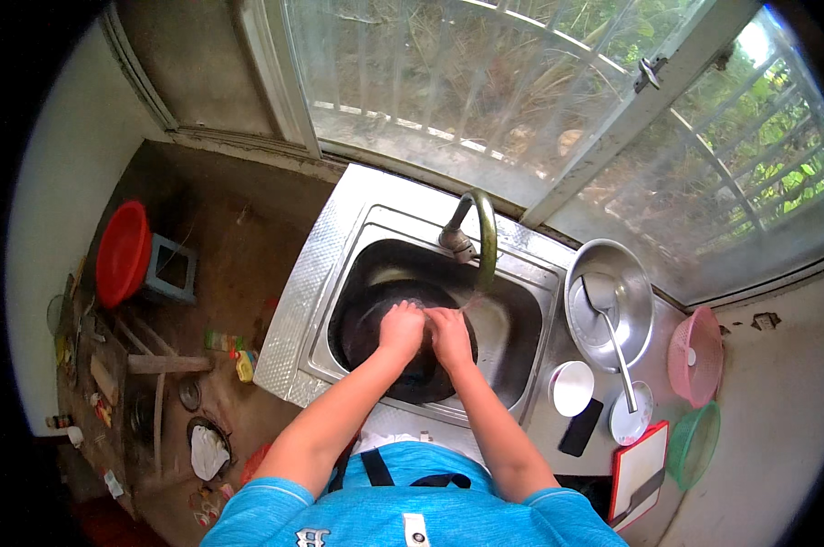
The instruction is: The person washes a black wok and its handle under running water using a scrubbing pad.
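Observation:
A dark round wok (364, 328) lies in the basin of a stainless steel sink (542, 301). Both of my hands are close together over it. My left hand (403, 333) has its fingers bent above the middle of the wok; whether it holds anything is hidden. Beside it, my right hand (449, 336) has thumb and fingers near the left fingertips, and its grip is too small to make out. A faucet with a greenish hose (487, 239) curves down just beyond my right hand.
Right of the basin stand a steel bowl (641, 328) with a spatula (615, 342), white bowls (572, 388), a phone (581, 428), a small plate (627, 427), pink (685, 355) and green baskets (692, 444), and a cutting board (634, 472) with a knife. A window rises behind.

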`<state>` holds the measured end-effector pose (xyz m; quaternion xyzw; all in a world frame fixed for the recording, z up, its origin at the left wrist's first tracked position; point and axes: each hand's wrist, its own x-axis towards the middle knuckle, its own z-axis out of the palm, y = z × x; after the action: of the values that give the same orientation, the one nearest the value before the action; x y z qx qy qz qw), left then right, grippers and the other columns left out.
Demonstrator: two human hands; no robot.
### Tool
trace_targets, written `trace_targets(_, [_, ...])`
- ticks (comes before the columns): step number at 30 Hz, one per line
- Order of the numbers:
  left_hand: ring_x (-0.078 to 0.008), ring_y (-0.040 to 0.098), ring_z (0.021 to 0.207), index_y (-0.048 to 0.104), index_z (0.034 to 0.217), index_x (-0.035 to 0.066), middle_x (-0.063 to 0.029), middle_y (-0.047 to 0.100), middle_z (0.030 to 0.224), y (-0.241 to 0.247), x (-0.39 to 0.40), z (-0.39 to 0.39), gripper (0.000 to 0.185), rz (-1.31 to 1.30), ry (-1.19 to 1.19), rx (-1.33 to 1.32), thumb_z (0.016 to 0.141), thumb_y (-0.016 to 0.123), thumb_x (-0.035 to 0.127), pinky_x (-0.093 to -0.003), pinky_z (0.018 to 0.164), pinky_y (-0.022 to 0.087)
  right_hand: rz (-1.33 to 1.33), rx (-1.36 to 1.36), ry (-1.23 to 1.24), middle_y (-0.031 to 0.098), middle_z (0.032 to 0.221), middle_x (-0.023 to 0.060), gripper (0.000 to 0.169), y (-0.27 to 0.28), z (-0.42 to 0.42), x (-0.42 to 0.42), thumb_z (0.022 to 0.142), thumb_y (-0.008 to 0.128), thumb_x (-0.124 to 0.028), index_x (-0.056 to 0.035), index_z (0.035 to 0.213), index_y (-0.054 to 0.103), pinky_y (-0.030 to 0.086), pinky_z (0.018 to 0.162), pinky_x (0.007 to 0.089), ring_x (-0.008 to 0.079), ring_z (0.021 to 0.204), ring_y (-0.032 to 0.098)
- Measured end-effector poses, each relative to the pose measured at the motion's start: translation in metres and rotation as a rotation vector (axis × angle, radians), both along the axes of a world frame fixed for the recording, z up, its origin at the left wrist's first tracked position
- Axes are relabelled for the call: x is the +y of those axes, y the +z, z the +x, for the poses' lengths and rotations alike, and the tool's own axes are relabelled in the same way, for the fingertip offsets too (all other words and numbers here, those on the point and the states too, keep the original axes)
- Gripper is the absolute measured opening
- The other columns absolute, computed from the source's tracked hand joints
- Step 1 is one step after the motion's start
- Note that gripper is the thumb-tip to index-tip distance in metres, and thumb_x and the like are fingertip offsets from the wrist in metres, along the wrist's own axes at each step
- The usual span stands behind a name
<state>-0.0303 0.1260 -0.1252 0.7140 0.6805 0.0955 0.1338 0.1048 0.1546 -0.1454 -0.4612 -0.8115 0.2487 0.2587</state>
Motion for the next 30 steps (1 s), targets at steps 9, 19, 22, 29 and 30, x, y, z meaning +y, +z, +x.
trace_targets(9, [-0.0292,0.058,0.112,0.069,0.093,0.001,-0.0134,0.067,0.103,-0.024,-0.033,0.073,0.023,0.295,-0.301,0.07,0.08,0.056,0.015,-0.0408,0.096,0.045,-0.143,-0.009,-0.145,0.064,0.108,0.0132,0.029,0.002,0.088,-0.066,0.081,0.063,-0.003,-0.0054,0.109,0.065,0.046,0.092,0.0407,0.0342,0.102,0.058])
trace_targets(19, [-0.0336,0.059,0.114,0.068,0.098,0.0,-0.0145,0.066,0.116,-0.004,-0.004,0.045,0.024,0.049,-0.128,0.144,0.081,0.057,0.012,-0.0439,0.1,0.045,-0.095,0.044,-0.102,0.063,0.105,0.0124,0.03,0.005,0.05,-0.025,0.081,0.064,-0.005,-0.0079,0.112,0.066,0.046,0.092,0.0402,0.0334,0.103,0.056])
trace_targets(22, [-0.0334,0.06,0.113,0.068,0.098,-0.001,-0.0152,0.066,0.116,0.01,-0.004,0.032,0.023,0.022,-0.091,0.134,0.081,0.057,0.01,-0.0433,0.1,0.045,-0.146,-0.002,-0.032,0.064,0.112,0.0136,0.031,0.008,0.036,-0.008,0.083,0.066,-0.011,-0.006,0.113,0.066,0.045,0.095,0.0402,0.0349,0.106,0.057])
trace_targets(29, [-0.0311,0.06,0.111,0.066,0.099,-0.002,-0.0167,0.065,0.105,-0.01,-0.031,0.025,0.024,0.231,-0.095,0.183,0.081,0.056,0.01,-0.0405,0.098,0.046,-0.745,0.596,-0.19,0.057,0.132,0.0158,0.054,-0.004,0.066,0.041,0.091,0.065,-0.014,0.0001,0.139,0.044,0.045,0.101,0.0328,0.0227,0.12,0.056])
trace_targets(30, [-0.0312,0.059,0.112,0.065,0.101,-0.003,-0.0174,0.065,0.107,-0.012,-0.033,0.026,0.026,0.24,-0.087,0.179,0.081,0.055,0.01,-0.0405,0.099,0.045,-0.793,0.747,-0.206,0.051,0.138,0.017,0.056,0.004,0.064,0.05,0.093,0.062,-0.012,-0.0001,0.143,0.038,0.043,0.103,0.0331,0.024,0.124,0.052])
